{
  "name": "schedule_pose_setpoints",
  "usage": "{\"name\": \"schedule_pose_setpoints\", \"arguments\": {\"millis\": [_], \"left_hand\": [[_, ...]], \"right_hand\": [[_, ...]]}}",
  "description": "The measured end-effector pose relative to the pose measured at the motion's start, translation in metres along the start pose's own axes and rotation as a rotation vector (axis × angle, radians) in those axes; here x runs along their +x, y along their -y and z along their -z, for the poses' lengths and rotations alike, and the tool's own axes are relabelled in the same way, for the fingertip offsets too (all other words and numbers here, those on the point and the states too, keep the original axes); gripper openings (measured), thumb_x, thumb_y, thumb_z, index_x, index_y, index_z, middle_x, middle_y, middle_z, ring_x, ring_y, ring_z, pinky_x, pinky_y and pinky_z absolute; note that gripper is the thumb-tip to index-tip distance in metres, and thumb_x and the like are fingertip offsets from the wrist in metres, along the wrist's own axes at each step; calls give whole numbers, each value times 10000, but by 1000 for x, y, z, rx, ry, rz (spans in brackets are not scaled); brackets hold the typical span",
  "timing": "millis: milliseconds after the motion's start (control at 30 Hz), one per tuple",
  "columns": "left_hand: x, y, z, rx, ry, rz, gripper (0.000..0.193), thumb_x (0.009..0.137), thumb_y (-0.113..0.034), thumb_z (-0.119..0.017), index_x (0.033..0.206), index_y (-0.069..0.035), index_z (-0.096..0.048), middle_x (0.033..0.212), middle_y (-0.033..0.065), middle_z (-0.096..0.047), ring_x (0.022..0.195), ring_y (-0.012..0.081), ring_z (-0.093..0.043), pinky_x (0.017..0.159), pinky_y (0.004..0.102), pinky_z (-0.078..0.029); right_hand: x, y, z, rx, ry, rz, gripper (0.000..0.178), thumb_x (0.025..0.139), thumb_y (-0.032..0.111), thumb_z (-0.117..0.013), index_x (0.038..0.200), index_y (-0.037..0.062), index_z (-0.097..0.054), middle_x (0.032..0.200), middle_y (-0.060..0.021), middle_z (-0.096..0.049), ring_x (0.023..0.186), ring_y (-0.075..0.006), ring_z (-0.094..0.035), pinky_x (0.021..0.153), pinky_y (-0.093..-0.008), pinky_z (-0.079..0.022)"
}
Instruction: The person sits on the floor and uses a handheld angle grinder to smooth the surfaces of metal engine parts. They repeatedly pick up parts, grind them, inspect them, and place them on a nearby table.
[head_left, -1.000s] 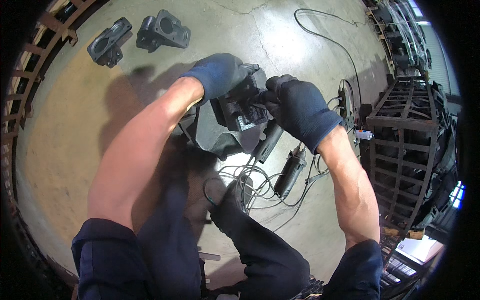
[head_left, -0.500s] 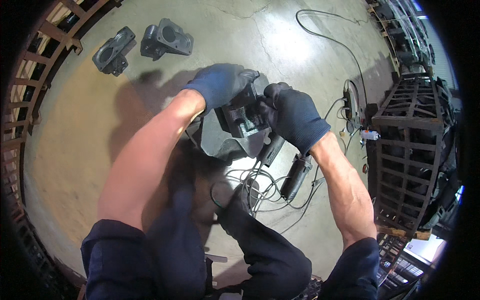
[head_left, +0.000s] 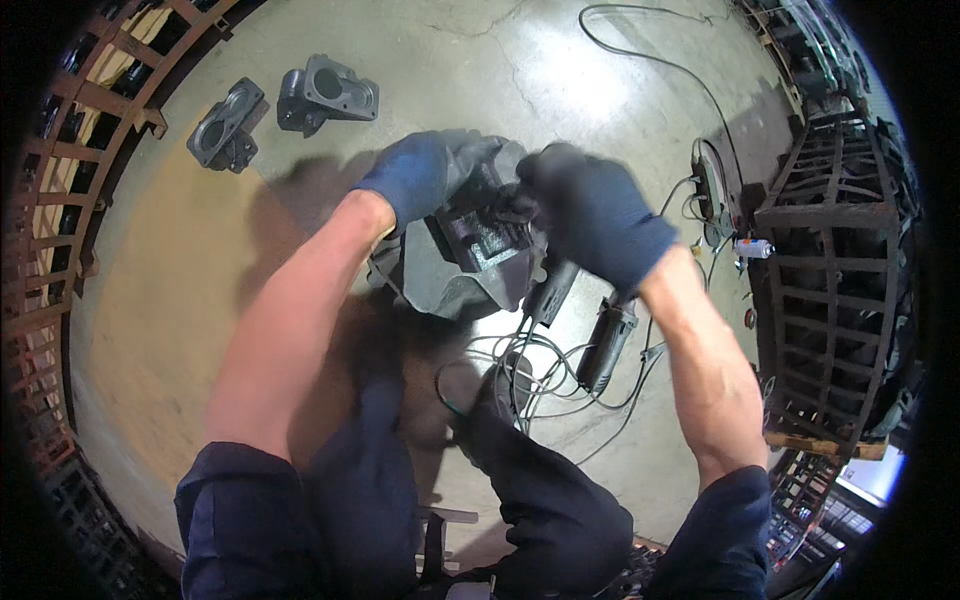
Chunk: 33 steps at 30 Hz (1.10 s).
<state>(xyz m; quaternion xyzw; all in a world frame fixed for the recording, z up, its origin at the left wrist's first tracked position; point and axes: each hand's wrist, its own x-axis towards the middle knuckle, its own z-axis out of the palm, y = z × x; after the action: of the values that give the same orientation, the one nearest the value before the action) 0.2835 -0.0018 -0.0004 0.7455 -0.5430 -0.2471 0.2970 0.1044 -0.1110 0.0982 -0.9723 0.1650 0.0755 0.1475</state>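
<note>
A dark metal casting with a shiny wet-looking recess is in front of me, resting on or against a larger grey metal piece. My left hand, in a dark blue glove, grips the casting's upper left side, its fingertips partly hidden behind it. On the casting's other side is my right hand, gloved too and blurred. Its fingers are curled closed near the upper right edge; whatever they hold is hidden. Two similar grey castings, one with a round opening and one tilted, lie on the floor beyond my left hand.
Below my right hand lie a black cylindrical power tool and another black tool body among looped cables. A power strip and a white spray can are at right. Metal cages line both sides.
My right hand has shifted slightly up and inward over the casting's edge and turned, its fingers now blurred. My left hand keeps its grip. The whole view has moved a little.
</note>
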Motion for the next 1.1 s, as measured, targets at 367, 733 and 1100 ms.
{"name": "schedule_pose_setpoints", "arguments": {"millis": [367,733,1100], "left_hand": [[2,-1,8,-136,150,93,405,1030,-398,-458,1299,-152,-636,1110,167,-708,998,310,-679,881,373,-499],[10,9,8,191,134,-504,242,783,-97,-718,1005,-13,-668,796,113,-658,702,202,-636,658,348,-516],[-80,-156,68,-130,165,452,262,855,-206,-757,938,25,-665,746,128,-662,712,98,-573,652,307,-499]], "right_hand": [[-150,-106,-117,885,-324,-823,323,884,308,-680,1009,11,-692,802,-72,-704,599,-118,-588,546,-281,-479],[-198,-129,-333,1278,-391,-871,296,993,314,-516,1124,109,-685,1053,-139,-676,976,-330,-643,791,-408,-512],[-204,-29,-191,1436,-338,-1342,384,895,311,-710,1146,26,-658,959,-86,-678,711,-140,-648,582,-271,-495]]}}
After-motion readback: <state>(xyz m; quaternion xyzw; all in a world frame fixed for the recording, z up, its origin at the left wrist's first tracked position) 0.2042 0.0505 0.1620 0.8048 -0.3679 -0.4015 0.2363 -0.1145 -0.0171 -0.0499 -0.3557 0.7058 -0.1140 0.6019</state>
